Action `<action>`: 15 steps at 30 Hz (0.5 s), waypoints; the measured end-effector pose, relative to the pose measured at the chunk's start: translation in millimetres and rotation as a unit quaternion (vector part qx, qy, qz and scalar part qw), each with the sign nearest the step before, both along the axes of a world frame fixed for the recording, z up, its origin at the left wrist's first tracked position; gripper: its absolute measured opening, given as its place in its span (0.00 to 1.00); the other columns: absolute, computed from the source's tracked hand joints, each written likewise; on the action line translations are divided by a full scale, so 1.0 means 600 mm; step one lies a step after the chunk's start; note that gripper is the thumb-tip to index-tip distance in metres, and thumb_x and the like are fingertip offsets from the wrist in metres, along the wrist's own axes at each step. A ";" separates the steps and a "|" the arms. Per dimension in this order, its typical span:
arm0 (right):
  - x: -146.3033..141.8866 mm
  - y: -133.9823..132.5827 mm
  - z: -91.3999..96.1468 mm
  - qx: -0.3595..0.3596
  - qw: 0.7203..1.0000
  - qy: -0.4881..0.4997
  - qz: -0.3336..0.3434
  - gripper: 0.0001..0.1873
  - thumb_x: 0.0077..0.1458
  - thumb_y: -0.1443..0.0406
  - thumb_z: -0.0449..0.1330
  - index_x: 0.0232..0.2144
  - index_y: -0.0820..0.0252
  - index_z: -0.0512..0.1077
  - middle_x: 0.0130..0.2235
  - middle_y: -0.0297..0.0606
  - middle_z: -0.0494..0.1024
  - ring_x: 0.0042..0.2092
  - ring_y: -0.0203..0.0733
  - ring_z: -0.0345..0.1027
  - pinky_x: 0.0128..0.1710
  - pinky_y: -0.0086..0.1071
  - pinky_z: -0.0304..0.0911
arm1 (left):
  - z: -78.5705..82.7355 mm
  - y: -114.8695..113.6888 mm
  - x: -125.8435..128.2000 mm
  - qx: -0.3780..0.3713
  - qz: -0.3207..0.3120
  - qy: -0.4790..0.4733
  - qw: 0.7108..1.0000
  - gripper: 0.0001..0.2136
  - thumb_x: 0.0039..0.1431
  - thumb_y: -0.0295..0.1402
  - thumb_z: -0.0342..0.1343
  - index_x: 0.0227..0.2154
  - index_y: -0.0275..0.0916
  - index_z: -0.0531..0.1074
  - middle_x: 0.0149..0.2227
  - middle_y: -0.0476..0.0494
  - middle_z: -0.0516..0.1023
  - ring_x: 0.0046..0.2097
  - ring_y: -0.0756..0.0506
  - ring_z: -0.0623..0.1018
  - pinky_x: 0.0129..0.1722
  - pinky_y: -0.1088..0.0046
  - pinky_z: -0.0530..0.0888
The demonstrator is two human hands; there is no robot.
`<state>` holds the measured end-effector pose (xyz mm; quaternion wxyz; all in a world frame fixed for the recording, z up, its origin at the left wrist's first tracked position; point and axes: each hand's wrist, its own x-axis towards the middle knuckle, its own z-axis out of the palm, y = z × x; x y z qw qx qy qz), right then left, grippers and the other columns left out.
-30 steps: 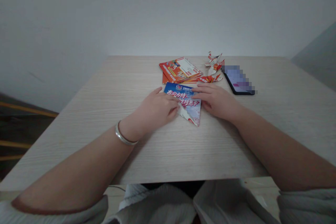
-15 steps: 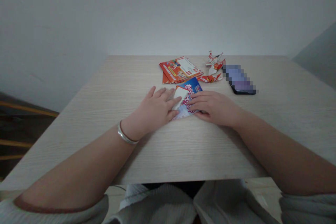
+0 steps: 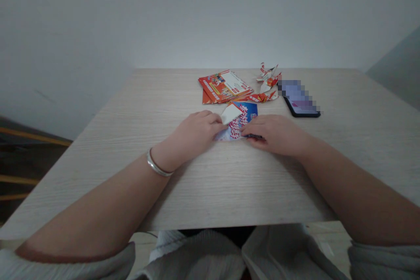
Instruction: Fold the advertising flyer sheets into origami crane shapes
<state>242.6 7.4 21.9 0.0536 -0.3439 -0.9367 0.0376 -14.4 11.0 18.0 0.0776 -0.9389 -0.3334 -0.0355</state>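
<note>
Folded blue sheet [image 3: 235, 125] lies on table [image 3: 229, 183]. Right hand [image 3: 278, 134] pinches near-right corner; left hand [image 3: 196, 133] touches left edge, its grip I can't tell. I'd expect light, thin, easily creased paper: hold by edges.

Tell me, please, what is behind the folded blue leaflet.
Behind the folded blue leaflet lie a stack of orange leaflets and, to its right, folded red-and-white paper. The top leaflet hides most of those below.

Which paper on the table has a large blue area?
The folded sheet between the left hand and right hand; the leaflets and folded shapes beyond are mainly orange and white.
</note>
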 end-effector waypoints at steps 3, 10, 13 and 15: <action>0.006 0.003 -0.002 -0.019 0.999 0.027 -0.018 0.13 0.64 0.63 0.56 0.40 0.56 0.81 0.41 0.41 0.84 0.42 0.46 0.77 0.41 0.36 0.66 | 0.007 -0.004 0.000 -0.026 -0.002 -0.003 1.000 0.16 0.70 0.31 0.51 0.55 0.38 0.76 0.54 0.37 0.80 0.54 0.39 0.78 0.57 0.58 0.74; 0.009 0.005 0.004 -0.124 0.983 0.084 -0.104 0.14 0.63 0.57 0.57 0.29 0.57 0.75 0.28 0.34 0.78 0.28 0.37 0.65 0.29 0.32 0.54 | 0.003 -0.004 0.003 -0.095 -0.034 -0.037 0.994 0.19 0.72 0.34 0.47 0.59 0.34 0.74 0.59 0.36 0.77 0.60 0.42 0.75 0.65 0.61 0.68; 0.007 0.008 -0.001 -0.138 0.971 0.120 -0.153 0.14 0.63 0.57 0.55 0.30 0.57 0.72 0.28 0.33 0.77 0.27 0.37 0.63 0.28 0.32 0.53 | 0.002 -0.008 0.005 -0.104 -0.046 -0.049 0.992 0.21 0.74 0.36 0.43 0.58 0.32 0.73 0.59 0.34 0.76 0.61 0.41 0.74 0.66 0.59 0.66; 0.007 0.012 -0.006 -0.148 0.965 0.136 -0.167 0.13 0.63 0.57 0.54 0.30 0.57 0.71 0.28 0.33 0.76 0.27 0.37 0.63 0.28 0.32 0.53 | 0.002 -0.011 0.006 -0.107 -0.050 -0.053 0.992 0.20 0.73 0.36 0.44 0.57 0.31 0.74 0.59 0.32 0.76 0.61 0.40 0.74 0.65 0.59 0.67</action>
